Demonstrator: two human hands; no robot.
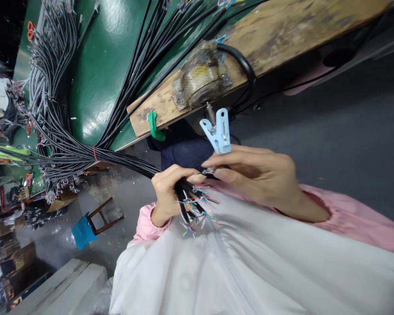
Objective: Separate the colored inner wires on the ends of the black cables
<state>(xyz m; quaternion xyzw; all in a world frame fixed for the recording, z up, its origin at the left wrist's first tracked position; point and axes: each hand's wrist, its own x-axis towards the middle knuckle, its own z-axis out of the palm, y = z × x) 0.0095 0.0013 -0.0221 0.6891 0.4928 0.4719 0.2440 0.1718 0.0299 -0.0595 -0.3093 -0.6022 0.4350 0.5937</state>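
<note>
A bundle of black cables [134, 163] runs from the table to my left hand [170, 186], whose fingers wrap round it. Stripped ends with thin coloured wires [202, 205] fan out below that hand. My right hand [259, 175] pinches the coloured wire end [209, 171] of one cable, close to my left thumb. Just above the right fingers, a light blue clip [219, 131] sits on the shaft of a small motor [202, 78] wrapped in tape. A red tie [95, 153] circles the bundle farther back.
The motor is fixed to a wooden board [282, 35] along the edge of the green table [98, 65]. A green clamp [156, 126] hangs at the board's end. More cables [52, 57] lie piled on the table. A blue stool [83, 231] stands on the floor at lower left.
</note>
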